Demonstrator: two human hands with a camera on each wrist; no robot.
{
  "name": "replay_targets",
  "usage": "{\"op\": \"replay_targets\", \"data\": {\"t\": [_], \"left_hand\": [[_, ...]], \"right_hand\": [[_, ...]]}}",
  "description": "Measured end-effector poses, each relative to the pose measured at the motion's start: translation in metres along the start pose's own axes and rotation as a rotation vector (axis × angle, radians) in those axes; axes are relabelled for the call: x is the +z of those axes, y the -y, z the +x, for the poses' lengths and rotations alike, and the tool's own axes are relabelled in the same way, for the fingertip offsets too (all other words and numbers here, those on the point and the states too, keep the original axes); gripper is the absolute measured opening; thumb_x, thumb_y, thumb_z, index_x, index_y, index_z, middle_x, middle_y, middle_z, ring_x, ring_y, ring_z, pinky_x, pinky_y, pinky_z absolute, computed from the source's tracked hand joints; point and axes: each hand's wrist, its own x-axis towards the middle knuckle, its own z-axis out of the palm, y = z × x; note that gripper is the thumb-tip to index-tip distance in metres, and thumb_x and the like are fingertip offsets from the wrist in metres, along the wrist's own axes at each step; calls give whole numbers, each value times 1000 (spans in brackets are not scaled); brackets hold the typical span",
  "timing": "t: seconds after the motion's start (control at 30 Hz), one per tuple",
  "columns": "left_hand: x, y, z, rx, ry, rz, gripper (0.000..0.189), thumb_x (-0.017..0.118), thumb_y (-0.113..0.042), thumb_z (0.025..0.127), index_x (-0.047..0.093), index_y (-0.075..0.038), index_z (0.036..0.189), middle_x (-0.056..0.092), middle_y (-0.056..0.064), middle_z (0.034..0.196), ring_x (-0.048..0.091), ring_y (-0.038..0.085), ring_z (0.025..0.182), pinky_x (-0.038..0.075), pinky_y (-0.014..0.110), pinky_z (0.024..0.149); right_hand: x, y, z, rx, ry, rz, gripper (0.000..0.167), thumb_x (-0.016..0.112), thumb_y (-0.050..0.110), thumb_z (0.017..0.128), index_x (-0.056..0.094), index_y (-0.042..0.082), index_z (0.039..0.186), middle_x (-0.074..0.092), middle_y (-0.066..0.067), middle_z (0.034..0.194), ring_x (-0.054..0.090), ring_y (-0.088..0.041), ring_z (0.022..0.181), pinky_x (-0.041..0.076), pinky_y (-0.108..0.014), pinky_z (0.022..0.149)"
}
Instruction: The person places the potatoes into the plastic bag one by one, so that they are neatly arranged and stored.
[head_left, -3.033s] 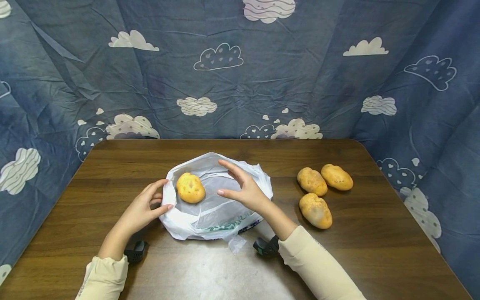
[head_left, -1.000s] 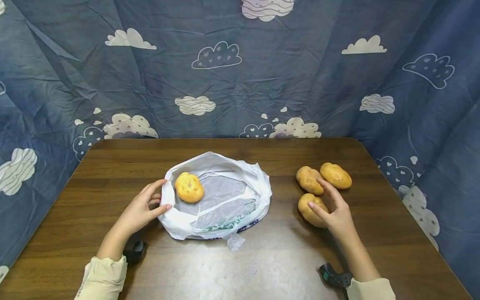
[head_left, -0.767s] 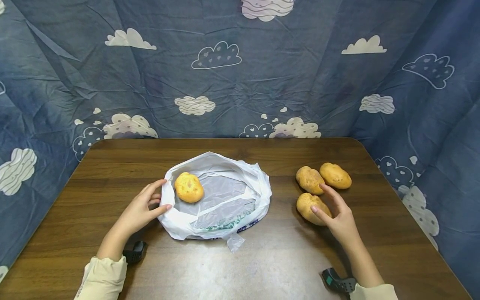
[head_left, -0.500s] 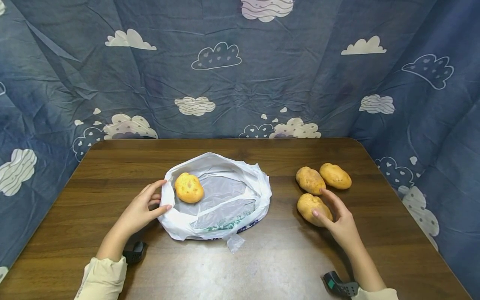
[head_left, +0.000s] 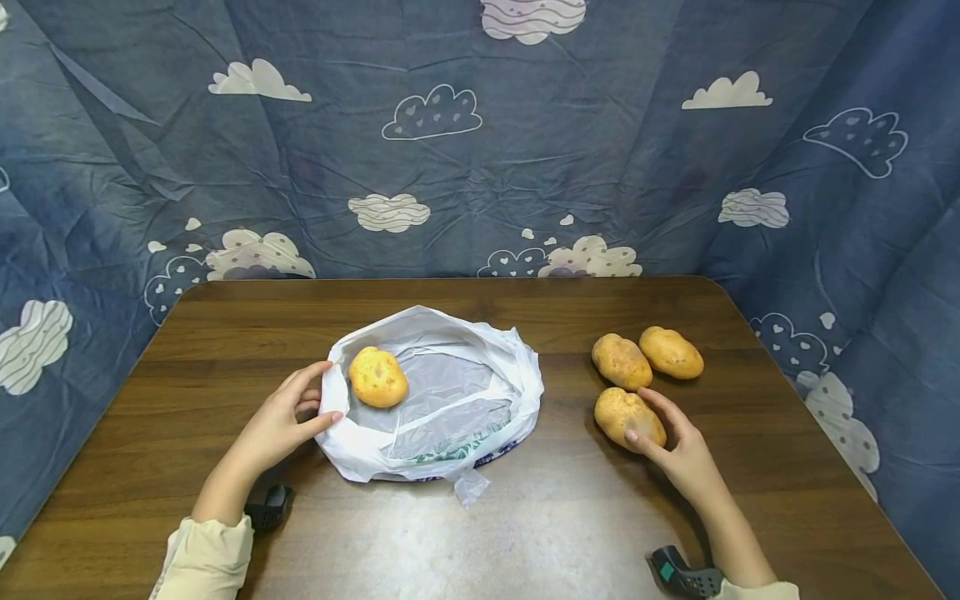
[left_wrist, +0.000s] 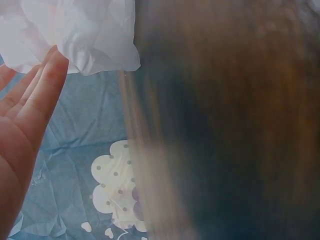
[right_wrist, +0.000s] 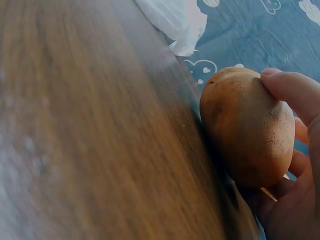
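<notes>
A white plastic bag (head_left: 525, 375) lies with its mouth spread wide on the table, one yellow potato (head_left: 378, 377) inside at the left. At the bag's left rim, my left hand (head_left: 281, 417) touches the plastic with thumb and forefinger spread apart; the left wrist view shows its fingers nearly straight against the bag (left_wrist: 95, 40). My right hand (head_left: 682, 450) grips the nearest potato (head_left: 621, 414) on the right, thumb on the near side and fingers round the far side. In the right wrist view this potato (right_wrist: 245, 130) is close over the wood.
Just behind the gripped potato lie two more potatoes, a browner one (head_left: 621, 362) and a yellow one (head_left: 672, 352). The brown wooden table (head_left: 480, 542) ends at a blue cloud-print curtain (head_left: 465, 183). Black wrist devices sit below both hands.
My right hand has moved from above the bag to the potatoes on the right and closed its fingers on the nearest one. The left hand has stayed at the bag's rim.
</notes>
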Motion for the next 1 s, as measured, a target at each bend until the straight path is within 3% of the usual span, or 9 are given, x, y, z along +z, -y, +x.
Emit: {"op": "replay_targets", "data": {"t": [0.2, 0.67, 1.0], "left_hand": [[-1, 0, -1, 6, -3, 3, 65, 69, -1, 77, 35, 1, 132, 39, 23, 125, 54, 34, 94, 48, 40, 83], [-1, 1, -2, 25, -12, 10, 65, 69, 0, 76, 36, 2, 131, 40, 22, 123, 55, 32, 92, 49, 40, 81], [-1, 0, -2, 21, -12, 10, 65, 69, 0, 76, 36, 2, 131, 40, 23, 124, 55, 33, 92, 48, 40, 82]], "right_hand": [[-1, 1, 0, 73, 8, -46, 58, 68, 2, 78, 43, 7, 130, 47, -14, 126, 41, -3, 111, 32, -7, 89], [2, -1, 0, 35, -50, -93, 55, 69, 1, 77, 46, 5, 127, 51, -16, 119, 47, -4, 104, 37, -7, 84], [3, 3, 0, 72, -111, -97, 55, 70, 3, 76, 47, 6, 127, 51, -14, 119, 48, -5, 105, 39, -9, 82]]}}
